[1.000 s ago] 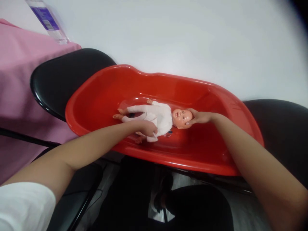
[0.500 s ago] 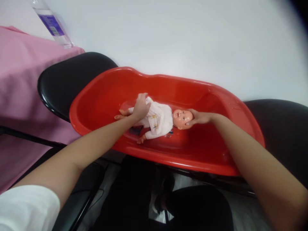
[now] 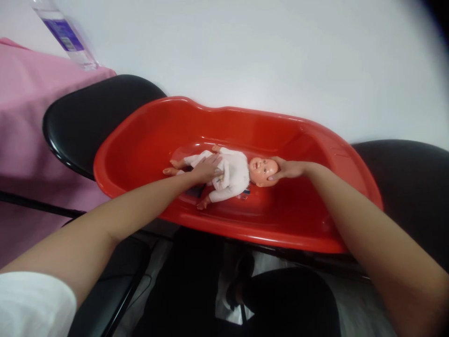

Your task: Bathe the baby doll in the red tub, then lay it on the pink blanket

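Observation:
A baby doll (image 3: 238, 175) in white long-sleeved clothes lies on its back in a red baby bathtub (image 3: 266, 236), head to the right and bare feet to the left. My right hand (image 3: 289, 169) cups the crown of its head, thumb on the near side. Across the doll's belly lies my left hand (image 3: 206, 169), its fingers fairly straight over a bunched white cloth (image 3: 224, 177) with a small print. The palm side of this hand and part of the cloth are hidden.
Black chairs stand at both ends of the tub, one seat (image 3: 101, 117) on the left, another (image 3: 414, 187) on the right. A clear bottle (image 3: 66, 37) with a purple label stands on a pink-covered table (image 3: 21, 75). A white wall (image 3: 245, 56) rises behind.
My left hand has come down from the doll's far side onto its belly. The cloth, spread over the torso before, is bunched under that hand. My right hand stays on the head.

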`<state>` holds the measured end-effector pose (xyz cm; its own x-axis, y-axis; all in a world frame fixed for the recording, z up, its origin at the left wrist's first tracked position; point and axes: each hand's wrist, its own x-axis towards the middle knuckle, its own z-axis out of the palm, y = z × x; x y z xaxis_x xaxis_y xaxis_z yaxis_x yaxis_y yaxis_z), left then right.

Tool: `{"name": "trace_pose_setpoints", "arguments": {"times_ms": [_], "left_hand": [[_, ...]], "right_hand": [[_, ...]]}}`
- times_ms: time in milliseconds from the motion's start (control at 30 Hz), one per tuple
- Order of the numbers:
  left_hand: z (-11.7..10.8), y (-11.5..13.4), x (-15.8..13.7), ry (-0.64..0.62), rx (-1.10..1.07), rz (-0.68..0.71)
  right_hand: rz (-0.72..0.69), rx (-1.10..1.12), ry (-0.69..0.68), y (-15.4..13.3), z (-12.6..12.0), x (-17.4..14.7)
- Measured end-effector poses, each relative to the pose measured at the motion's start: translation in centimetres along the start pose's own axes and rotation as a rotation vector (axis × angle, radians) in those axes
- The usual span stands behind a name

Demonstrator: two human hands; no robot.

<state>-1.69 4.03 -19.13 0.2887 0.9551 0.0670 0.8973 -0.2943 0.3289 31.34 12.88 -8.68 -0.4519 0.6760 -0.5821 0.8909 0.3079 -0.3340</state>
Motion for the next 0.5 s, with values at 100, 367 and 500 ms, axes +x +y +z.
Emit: {"name": "trace_pose_setpoints", "arguments": {"times_ms": [100,367,500], "left_hand": [[-0.2,-2.4,0.5,-0.02,0.033,-0.137],[-2.3,-5.8,-0.9,-0.076,0.181,-0.45],[-4.2,-3.6,-0.5,0.035,0.082,-0.558]], "right_hand": [[-0.006,0.004,0.006,0.3,0.1,0.2],[-0.003,0.0,0.017,0.0,0.2,-0.1],[0.005,0.002,0.017,-0.4,0.1,-0.4]]}}
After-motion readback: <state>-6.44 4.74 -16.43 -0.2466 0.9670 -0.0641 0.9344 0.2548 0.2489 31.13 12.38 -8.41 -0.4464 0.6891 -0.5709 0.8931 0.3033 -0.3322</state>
